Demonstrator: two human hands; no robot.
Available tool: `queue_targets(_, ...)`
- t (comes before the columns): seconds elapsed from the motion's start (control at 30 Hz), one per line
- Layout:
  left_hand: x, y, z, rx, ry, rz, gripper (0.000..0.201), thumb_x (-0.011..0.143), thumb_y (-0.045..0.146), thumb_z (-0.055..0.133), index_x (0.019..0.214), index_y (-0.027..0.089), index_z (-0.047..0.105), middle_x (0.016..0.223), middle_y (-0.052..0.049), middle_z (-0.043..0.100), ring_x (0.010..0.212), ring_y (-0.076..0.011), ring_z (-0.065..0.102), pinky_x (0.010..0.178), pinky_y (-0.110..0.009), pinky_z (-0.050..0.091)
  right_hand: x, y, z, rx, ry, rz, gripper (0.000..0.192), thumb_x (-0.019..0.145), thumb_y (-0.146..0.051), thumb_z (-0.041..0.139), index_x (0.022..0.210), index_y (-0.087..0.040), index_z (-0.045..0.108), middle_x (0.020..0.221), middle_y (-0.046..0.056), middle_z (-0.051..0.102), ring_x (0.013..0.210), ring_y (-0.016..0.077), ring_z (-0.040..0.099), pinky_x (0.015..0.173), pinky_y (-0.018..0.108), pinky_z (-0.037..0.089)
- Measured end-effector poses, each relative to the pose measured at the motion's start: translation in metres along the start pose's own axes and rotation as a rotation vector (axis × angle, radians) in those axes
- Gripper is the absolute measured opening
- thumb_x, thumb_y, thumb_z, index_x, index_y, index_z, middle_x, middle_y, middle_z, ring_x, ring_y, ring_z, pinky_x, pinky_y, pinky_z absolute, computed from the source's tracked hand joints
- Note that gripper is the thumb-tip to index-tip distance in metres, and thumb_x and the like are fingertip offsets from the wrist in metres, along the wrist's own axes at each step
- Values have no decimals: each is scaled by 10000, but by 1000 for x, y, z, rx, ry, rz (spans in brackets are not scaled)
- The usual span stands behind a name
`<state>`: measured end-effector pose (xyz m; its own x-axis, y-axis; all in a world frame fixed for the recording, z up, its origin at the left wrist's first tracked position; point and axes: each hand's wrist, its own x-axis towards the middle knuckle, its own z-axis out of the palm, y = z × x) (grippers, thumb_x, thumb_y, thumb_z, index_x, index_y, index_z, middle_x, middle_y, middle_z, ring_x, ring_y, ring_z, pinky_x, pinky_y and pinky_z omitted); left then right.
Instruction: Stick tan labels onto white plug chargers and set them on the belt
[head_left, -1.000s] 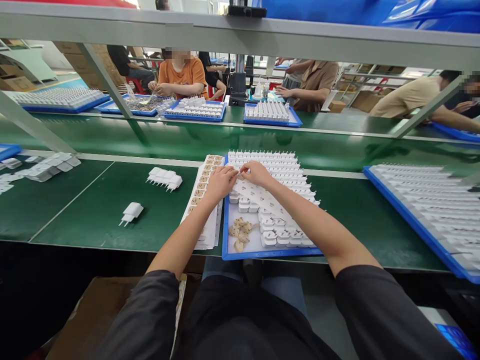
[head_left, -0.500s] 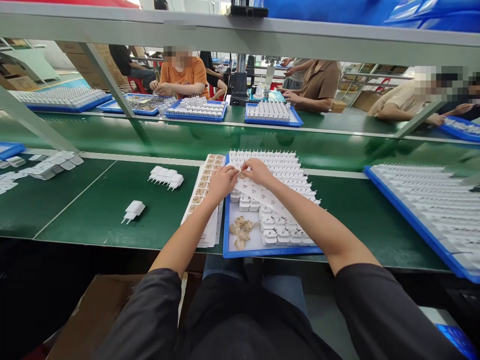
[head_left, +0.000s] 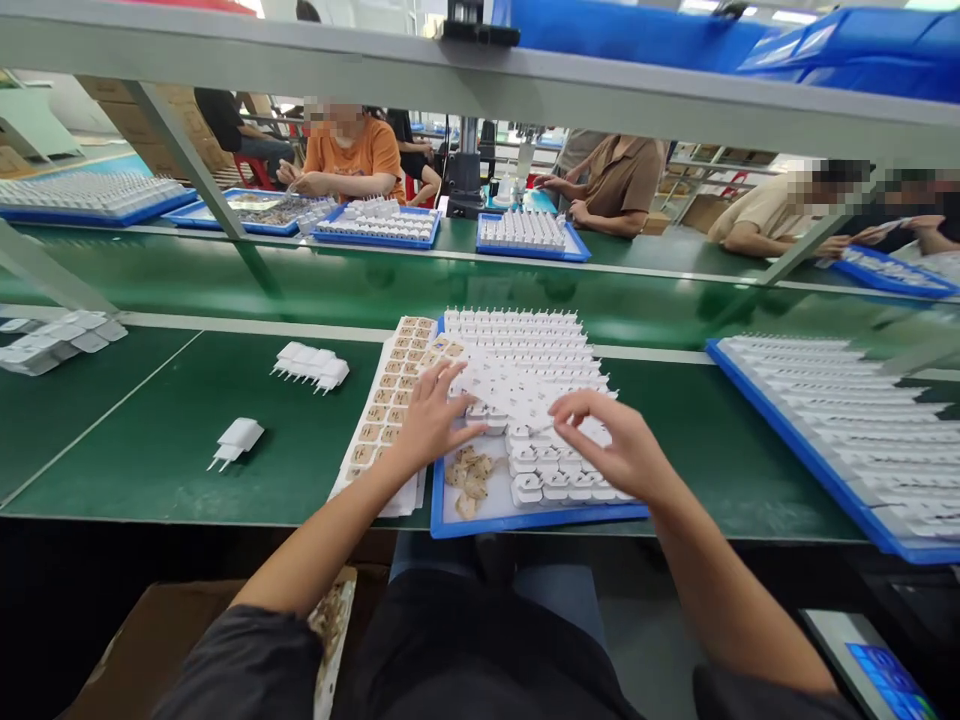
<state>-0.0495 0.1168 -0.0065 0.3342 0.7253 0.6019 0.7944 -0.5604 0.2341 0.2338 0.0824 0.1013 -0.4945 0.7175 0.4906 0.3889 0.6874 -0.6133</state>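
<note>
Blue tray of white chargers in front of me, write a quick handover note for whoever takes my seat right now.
Left hand: open, fingers spread on the chargers at the blue tray, beside the label sheet.
Right hand: over the tray's near right rows, fingertips pinched; what it pinches is too small to tell.
Tray: packed with chargers, with a heap of peeled tan scraps in the near left corner.
Label sheet: many tan labels left.
Loose on the green mat: single charger, small row of chargers.

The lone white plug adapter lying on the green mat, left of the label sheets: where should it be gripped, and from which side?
Grip the lone white plug adapter across its blocky white body, coming from above. It lies flat on the green mat, its prongs pointing down-left, so the far end is prong-free and nothing stands close beside it.
</note>
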Motion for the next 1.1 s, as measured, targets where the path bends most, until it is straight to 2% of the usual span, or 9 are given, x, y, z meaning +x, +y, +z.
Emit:
queue_targets(0.17, -22, 19, 16, 95, -30, -49, 328, 810, 241, 751, 1130, 237, 675, 1593, -179, 408, 1419, -431, 400, 1108, -617, 417, -50, -16, 21, 72, 81, 46, 63, 952, -203, 614, 939, -262, 632, 955, 53, 723, 908, 218, 703, 790, 354, 582)
queue_targets(0.3, -28, 25, 20, 42, 32, -29, 227, 826, 130, 668, 1024, 242, 680, 1406, -137, 605, 1271, -369, 540, 1034, -549, 487, -70, -19, 51, 239, 159, 133, 55, 952, -242, 602, 914, -254, 640, 902, 52, 718, 864, 211, 695, 730, 319, 566)
queue_targets(0.4, -38, 31, 8, -180, 62, -55, 159, 885, 157, 619, 1019, 239, 647, 1168, -81, 716, 1144, -294, 624, 992, -469, 522, -79, -20, 71, 358, 180, 238, 88, 963, -260, 587, 904, -225, 641, 900, 60, 710, 854, 190, 679, 763, 297, 545)
queue_targets(0.47, -48, 40, -4, -395, 113, -222, 157, 889, 248, 669, 1037, 238, 615, 1116, -69, 717, 1080, -262, 660, 944, -415, 554, -83, -21, 82, 406, 176, 261, 98, 958, -275, 589, 904, -215, 646, 886, 60, 704, 836, 184, 663, 774, 296, 528)
queue_targets(0.63, -79, 79, -21, -1035, 268, -766, 533, 762, 420, 829, 1195, 254, 566, 1121, -63, 670, 951, -219, 692, 801, -314, 595, -85, -26, 104, 499, 116, 273, 99, 909, -298, 644, 866, -210, 663, 809, 35, 682, 766, 170, 633, 731, 286, 481)
queue_targets(0.73, -91, 98, -18, -1278, 240, -898, 626, 711, 486, 859, 1233, 247, 608, 1027, -56, 682, 896, -216, 686, 782, -296, 587, -84, -30, 112, 583, 111, 248, 154, 901, -348, 668, 837, -208, 667, 793, 31, 670, 748, 167, 617, 724, 295, 460)
queue_targets(0.9, -102, 99, -13, -1318, 9, -732, 385, 740, 468, 843, 1008, 207, 751, 1110, -121, 713, 1079, -297, 694, 868, -337, 604, -82, -31, 112, 765, 183, 256, 229, 880, -421, 714, 816, -210, 657, 765, 23, 625, 725, 159, 568, 691, 294, 433)
queue_targets(0.97, -104, 97, -12, -1252, -34, -668, 358, 772, 431, 828, 1054, 218, 767, 1210, -139, 709, 1189, -320, 670, 954, -363, 595, -82, -32, 112, 802, 185, 264, 213, 876, -407, 725, 820, -212, 659, 765, 18, 620, 725, 154, 566, 694, 291, 437)
queue_targets(1.1, -107, 102, -12, -1133, -34, -636, 464, 800, 403, 814, 1228, 246, 724, 1235, -126, 739, 1143, -297, 715, 989, -375, 595, -84, -38, 114, 880, 139, 293, 196, 872, -393, 736, 818, -220, 661, 761, 12, 627, 711, 151, 582, 687, 286, 463)
